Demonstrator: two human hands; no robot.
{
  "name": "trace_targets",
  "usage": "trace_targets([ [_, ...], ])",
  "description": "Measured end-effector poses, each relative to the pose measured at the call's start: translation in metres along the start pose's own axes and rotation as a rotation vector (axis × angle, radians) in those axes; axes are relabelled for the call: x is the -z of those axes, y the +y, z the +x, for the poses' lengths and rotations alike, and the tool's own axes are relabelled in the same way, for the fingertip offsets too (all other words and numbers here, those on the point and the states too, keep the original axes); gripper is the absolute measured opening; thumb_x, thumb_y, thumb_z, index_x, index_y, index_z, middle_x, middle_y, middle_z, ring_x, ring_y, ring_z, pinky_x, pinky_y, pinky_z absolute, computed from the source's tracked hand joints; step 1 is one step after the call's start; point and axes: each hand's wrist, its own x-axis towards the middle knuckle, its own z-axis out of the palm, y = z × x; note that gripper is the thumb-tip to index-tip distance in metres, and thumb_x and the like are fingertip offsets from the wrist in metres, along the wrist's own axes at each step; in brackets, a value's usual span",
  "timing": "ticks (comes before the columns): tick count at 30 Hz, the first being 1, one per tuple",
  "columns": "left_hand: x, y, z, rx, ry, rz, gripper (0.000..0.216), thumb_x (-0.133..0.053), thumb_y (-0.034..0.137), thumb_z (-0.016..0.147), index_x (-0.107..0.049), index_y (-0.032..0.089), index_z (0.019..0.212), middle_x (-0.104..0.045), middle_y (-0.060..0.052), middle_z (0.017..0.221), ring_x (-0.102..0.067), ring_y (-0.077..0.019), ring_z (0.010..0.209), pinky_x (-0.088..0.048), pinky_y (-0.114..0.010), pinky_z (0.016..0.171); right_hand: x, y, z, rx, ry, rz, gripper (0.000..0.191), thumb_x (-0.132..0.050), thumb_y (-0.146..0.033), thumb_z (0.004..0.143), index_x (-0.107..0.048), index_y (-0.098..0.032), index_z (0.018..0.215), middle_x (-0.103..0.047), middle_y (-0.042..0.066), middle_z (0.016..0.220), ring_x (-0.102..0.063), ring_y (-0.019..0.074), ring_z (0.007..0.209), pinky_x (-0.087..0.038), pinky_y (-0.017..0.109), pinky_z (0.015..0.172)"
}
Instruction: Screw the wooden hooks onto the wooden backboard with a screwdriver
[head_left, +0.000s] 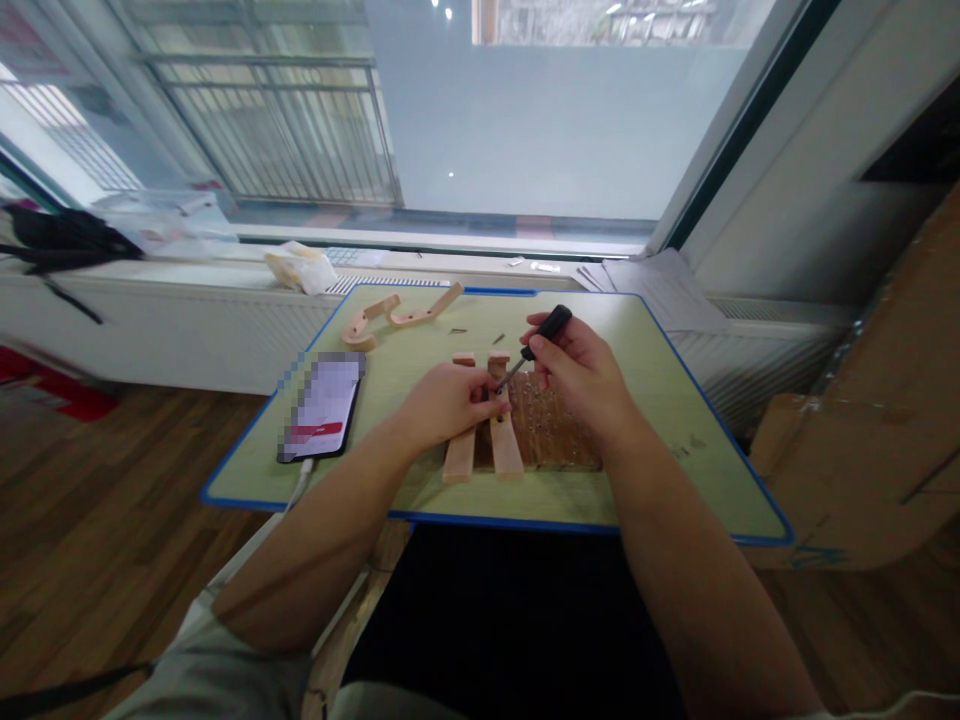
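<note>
Black plastic forms the handle of a screwdriver (pixel 541 335), and the right hand (pixel 581 375) is closed around it, thumb and fingers wrapped tight, the shaft slanting down and to the left from the fist. Just below that grip the blade tip meets a pale wooden slat (pixel 506 445). There the left hand (pixel 446 400) has its fingertips drawn together, pinching the slat's edge right at the tip. Whether something small sits between those fingers cannot be told. A second slat (pixel 459 455) lies just beside the first, under the left hand's heel, and both rest against a darker perforated board (pixel 551 435) directly beneath the right wrist. Beyond the two grips, further up the green table (pixel 675 480), lie a few small screws (pixel 499 338) and two curved wooden pieces (pixel 401 315). Well to the left of the left hand a phone (pixel 322 408) lies flat with a white cable (pixel 300 480) plugged into its near end.
</note>
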Motion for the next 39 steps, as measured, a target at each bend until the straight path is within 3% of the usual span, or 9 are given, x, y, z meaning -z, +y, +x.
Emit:
trace_targets([
  [5,0.0,0.001,0.0,0.0,0.002,-0.006,0.034,-0.059,0.046,0.082,-0.063,0.017,0.066,-0.059,0.001,0.06,-0.049,-0.0117,0.059,-0.029,-0.025,0.056,0.002,-0.002,0.002,-0.008,-0.015,0.034,0.031,-0.065,-0.033,0.079,-0.06,-0.022,0.108,-0.066,0.001,0.092,-0.048,0.0066,0.055,-0.041,0.023,0.046],
  [12,0.001,0.002,0.001,0.004,-0.001,-0.001,0.034,-0.059,0.046,0.082,-0.063,0.017,0.067,-0.059,0.001,0.059,-0.05,-0.0124,0.06,-0.029,-0.025,0.056,0.004,0.011,0.007,0.045,0.062,-0.121,0.031,-0.075,-0.042,0.07,-0.055,-0.02,0.079,-0.054,-0.004,0.068,-0.044,0.0065,0.054,-0.035,0.022,0.045],
  [16,0.001,0.003,0.001,-0.011,0.013,0.022,0.032,-0.06,0.045,0.082,-0.063,0.017,0.067,-0.059,0.0,0.06,-0.051,-0.0132,0.063,-0.03,-0.025,0.057,-0.001,0.008,0.006,-0.029,0.05,0.0,0.031,-0.074,-0.041,0.071,-0.056,-0.021,0.087,-0.056,-0.004,0.07,-0.042,0.0057,0.048,-0.032,0.022,0.04],
  [22,0.0,0.002,0.001,-0.015,0.027,0.025,0.03,-0.061,0.045,0.081,-0.066,0.018,0.07,-0.06,0.001,0.06,-0.05,-0.0118,0.06,-0.03,-0.024,0.056,0.001,-0.008,0.002,-0.109,0.05,0.077,0.031,-0.063,-0.029,0.076,-0.062,-0.02,0.105,-0.069,0.005,0.098,-0.049,0.0068,0.057,-0.039,0.023,0.046],
  [28,-0.002,-0.001,0.001,-0.034,0.046,0.022,0.029,-0.062,0.046,0.08,-0.068,0.018,0.075,-0.06,0.001,0.061,-0.05,-0.0111,0.059,-0.03,-0.024,0.056,0.005,-0.005,0.006,-0.057,0.024,0.028,0.025,-0.068,-0.035,0.074,-0.062,-0.018,0.092,-0.068,0.002,0.081,-0.044,0.0052,0.049,-0.034,0.022,0.042],
  [32,-0.003,-0.002,0.001,-0.017,0.034,0.012,0.031,-0.061,0.047,0.081,-0.068,0.018,0.075,-0.059,0.002,0.058,-0.049,-0.011,0.057,-0.029,-0.025,0.055,0.0,0.005,0.008,-0.024,0.067,0.011,0.032,-0.073,-0.044,0.07,-0.055,-0.019,0.08,-0.053,-0.006,0.059,-0.041,0.0047,0.045,-0.031,0.022,0.041],
  [36,-0.003,-0.003,0.002,-0.007,0.034,0.002,0.03,-0.062,0.048,0.08,-0.069,0.019,0.077,-0.059,0.002,0.058,-0.051,-0.0126,0.061,-0.031,-0.025,0.057,-0.004,0.011,0.007,-0.025,0.096,0.0,0.036,-0.071,-0.049,0.072,-0.058,-0.02,0.089,-0.051,-0.006,0.06,-0.041,0.0051,0.045,-0.031,0.022,0.041],
  [39,-0.002,-0.003,0.002,-0.002,0.027,0.009,0.03,-0.061,0.048,0.081,-0.07,0.02,0.081,-0.058,0.002,0.057,-0.05,-0.0127,0.059,-0.031,-0.025,0.057,-0.005,0.01,0.004,-0.063,0.059,0.024,0.039,-0.067,-0.046,0.076,-0.061,-0.021,0.105,-0.058,-0.003,0.07,-0.043,0.0057,0.047,-0.032,0.022,0.042],
])
